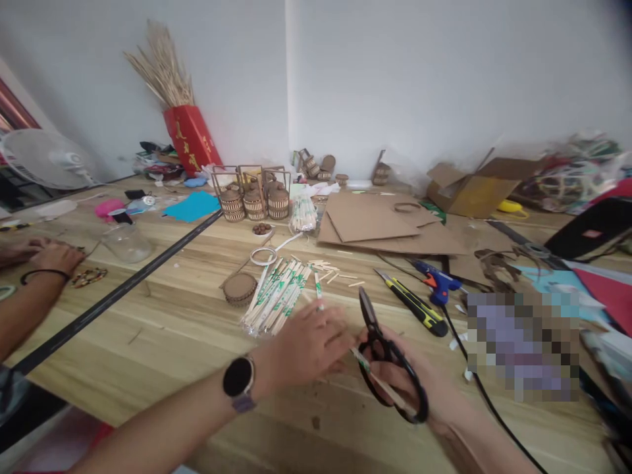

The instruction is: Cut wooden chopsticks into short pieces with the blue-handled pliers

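My right hand (pixel 407 368) is wrapped round the black handles of a pair of scissors (pixel 371 316), whose blades point up and away from me. A thin wooden stick in a wrapper with green print (pixel 385 385) lies along the same hand, by the handles. My left hand (pixel 311 339), blurred, reaches across to this stick's far end; whether its fingers grip it I cannot tell. Just beyond lies a pile of paper-wrapped sticks (pixel 279 289) with green print. Short cut stick pieces (pixel 328 271) are scattered beside the pile, and a round brown woven-edged disc (pixel 239 288) is to its left.
A yellow-black utility knife (pixel 415 306) and a blue glue gun (pixel 437 282) with its cord lie right. Cardboard sheets (pixel 375 220), small lidded baskets (pixel 255 201) and a tape roll (pixel 263 256) are farther back. At left, another person's hands (pixel 54 260) work near a glass jar (pixel 127 243).
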### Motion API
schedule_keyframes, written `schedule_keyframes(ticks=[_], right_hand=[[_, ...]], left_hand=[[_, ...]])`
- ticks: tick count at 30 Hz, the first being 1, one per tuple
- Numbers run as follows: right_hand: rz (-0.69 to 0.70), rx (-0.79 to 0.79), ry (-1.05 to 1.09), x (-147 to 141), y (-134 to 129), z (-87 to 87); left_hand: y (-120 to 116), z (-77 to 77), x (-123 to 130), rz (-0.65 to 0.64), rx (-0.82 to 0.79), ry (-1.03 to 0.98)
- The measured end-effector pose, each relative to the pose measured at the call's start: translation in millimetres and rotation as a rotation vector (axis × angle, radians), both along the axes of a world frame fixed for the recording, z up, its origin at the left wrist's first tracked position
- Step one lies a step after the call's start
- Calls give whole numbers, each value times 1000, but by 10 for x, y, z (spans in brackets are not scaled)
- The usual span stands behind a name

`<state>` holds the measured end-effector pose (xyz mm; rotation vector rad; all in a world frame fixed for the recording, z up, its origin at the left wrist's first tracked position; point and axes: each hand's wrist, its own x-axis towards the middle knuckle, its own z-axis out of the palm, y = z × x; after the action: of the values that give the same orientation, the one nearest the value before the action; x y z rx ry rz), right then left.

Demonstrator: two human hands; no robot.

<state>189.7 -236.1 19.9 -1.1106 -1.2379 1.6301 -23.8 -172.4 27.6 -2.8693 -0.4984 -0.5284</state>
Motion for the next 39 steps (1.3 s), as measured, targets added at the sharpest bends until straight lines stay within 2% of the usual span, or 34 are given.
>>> schedule_keyframes(ticks=[3,5,7,9,11,13,16,18,20,23,27,30,32,34,37,39], right_hand=[[25,-21,17,90,2,19],[-24,60,-236,166,45,24],[-114,204,-673,242,106,13],[-172,291,-1022,302,156,-17],[-180,293,-1146,338,170,-48],[-160,283,-1165,350,148,-54],[-178,334,-1124,340,97,13],[-257,348,-960,306,76,86],[-318,295,-721,235,65,146],[-297,156,-487,71,37,175],[-339,53,-399,-67,-18,115],[-507,33,-306,6,-13,24],[-637,65,-245,89,16,-31],[-704,104,-226,135,49,-66],[-722,107,-218,82,64,-88],[-719,90,-198,-5,45,-98]], left_hand=[[-198,-75,89,58,-91,47],[-245,-70,94,156,-286,-41],[-275,-52,101,238,-631,-248],[-315,-62,124,257,-1083,-446],[-366,-116,152,212,-1461,-533],[-418,-193,168,188,-1641,-556],[-479,-266,159,218,-1731,-541],[-504,-257,144,263,-1745,-501],[-523,-214,131,294,-1726,-436],[-558,-146,126,289,-1690,-343],[-621,-137,119,286,-1781,-247],[-647,-172,105,285,-1804,-257],[-646,-192,99,287,-1779,-267],[-637,-200,99,291,-1731,-275],[-628,-193,111,284,-1670,-304],[-630,-183,122,285,-1697,-319]])
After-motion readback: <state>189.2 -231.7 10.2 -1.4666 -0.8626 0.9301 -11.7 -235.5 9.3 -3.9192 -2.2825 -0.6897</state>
